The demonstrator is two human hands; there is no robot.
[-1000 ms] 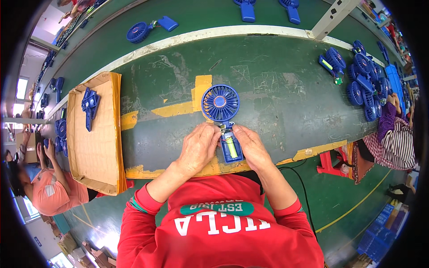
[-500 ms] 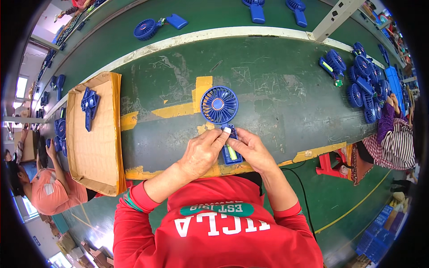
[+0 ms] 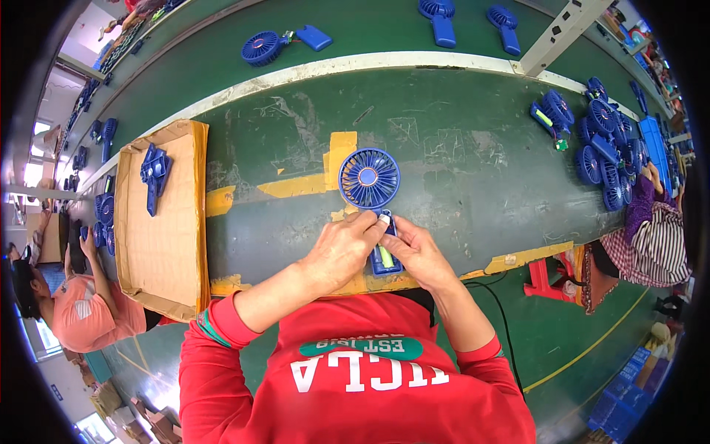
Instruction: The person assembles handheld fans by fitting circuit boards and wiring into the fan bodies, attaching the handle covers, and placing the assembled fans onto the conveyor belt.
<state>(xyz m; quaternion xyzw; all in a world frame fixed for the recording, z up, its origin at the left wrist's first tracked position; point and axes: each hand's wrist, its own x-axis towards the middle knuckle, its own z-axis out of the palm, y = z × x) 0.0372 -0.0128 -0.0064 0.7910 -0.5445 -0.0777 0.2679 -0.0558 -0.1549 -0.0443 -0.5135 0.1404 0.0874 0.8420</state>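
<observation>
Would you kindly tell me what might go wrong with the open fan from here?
The handle of the blue fan is open, so the light-green cylinder inside might be knocked loose. The left hand and right hand crowd the handle's upper end, so they could get in each other's way. The handle's lower end lies near the table's taped front edge, so a slip might send the fan over it.

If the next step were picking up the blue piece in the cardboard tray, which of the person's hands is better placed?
Probably the left hand: the cardboard tray and its blue piece lie on that side. The right hand is farther away, and both hands are at the blue fan.
</observation>
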